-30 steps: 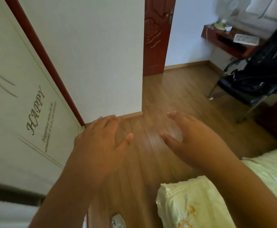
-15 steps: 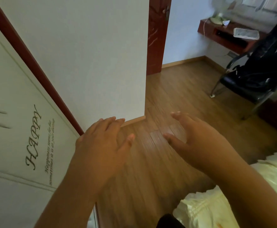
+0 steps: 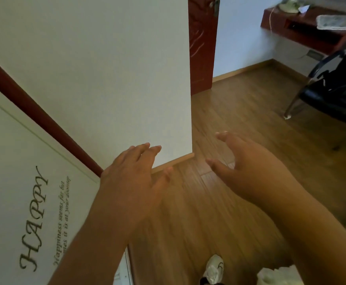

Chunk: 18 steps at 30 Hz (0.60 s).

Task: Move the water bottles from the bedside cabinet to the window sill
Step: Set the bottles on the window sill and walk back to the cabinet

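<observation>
My left hand (image 3: 133,177) is held out in front of me, palm down with fingers spread, and holds nothing. My right hand (image 3: 248,167) hovers beside it over the wooden floor (image 3: 240,120), fingers apart and empty. No water bottle, bedside cabinet or window sill is in view.
A white wall corner (image 3: 189,120) juts out just ahead of my left hand. A white panel lettered "HAPPY" (image 3: 34,219) runs along the left. A dark red door (image 3: 202,44) stands ahead. A black chair (image 3: 332,93) and a red desk (image 3: 303,31) are at right. A white shoe (image 3: 214,270) shows below.
The view has moved forward and swung left: the yellow bedding has slid almost out of the lower right, and a white shoe has appeared. Both hands stay open and empty.
</observation>
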Motion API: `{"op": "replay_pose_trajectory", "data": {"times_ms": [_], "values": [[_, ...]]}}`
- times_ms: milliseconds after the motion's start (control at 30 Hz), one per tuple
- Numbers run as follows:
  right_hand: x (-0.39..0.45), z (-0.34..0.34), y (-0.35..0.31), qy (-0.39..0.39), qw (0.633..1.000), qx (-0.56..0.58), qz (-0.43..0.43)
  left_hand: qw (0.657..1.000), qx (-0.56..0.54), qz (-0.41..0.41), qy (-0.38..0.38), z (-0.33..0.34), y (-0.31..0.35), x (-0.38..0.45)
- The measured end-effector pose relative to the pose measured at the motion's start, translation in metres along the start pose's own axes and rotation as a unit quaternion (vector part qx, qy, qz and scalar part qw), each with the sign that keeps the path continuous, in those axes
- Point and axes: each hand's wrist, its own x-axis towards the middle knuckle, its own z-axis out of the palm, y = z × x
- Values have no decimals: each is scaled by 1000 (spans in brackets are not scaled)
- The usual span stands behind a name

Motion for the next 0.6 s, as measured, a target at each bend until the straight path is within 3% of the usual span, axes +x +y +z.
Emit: {"op": "replay_pose_trajectory", "data": {"times_ms": [300,600], "values": [[56,-47,52,7,995,-11,97,998,8,55,-23,-7,68,92],[66,-82,124,63,960,5,272,971,-8,239,-33,2,163,189]]}}
